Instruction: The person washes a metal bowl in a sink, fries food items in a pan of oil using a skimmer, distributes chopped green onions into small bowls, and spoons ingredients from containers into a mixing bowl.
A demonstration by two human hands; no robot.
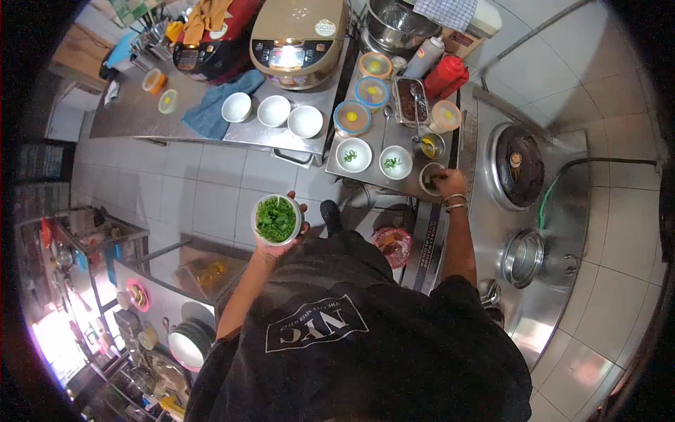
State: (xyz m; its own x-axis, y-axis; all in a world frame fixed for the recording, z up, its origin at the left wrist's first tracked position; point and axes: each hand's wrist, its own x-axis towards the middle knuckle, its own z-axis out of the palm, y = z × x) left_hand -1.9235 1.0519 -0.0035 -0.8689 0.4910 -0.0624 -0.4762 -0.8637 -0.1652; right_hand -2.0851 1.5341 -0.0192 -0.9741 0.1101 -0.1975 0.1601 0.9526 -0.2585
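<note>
My left hand (pixel 297 211) is wrapped round a round white tub (pixel 256 235) full of chopped green leaves (pixel 275 219), held above the floor. At the front right of the steel counter, my right hand (pixel 447 183) reaches over a small bowl (pixel 425 180); its fingers are bent together at the rim, and what they hold, if anything, is too small to make out. Left of that bowl stand two white bowls, one (pixel 394 172) and another (pixel 346 163), each with a few green bits inside.
Several lidded tubs (pixel 351 117), a tray of dark red food (pixel 409 105), a metal cup (pixel 432 145) and red bottles (pixel 444 76) crowd the counter. Leftward are white bowls (pixel 273 111), a blue cloth (pixel 216 105) and a rice cooker (pixel 295 53). A wok burner (pixel 519 165) stands right.
</note>
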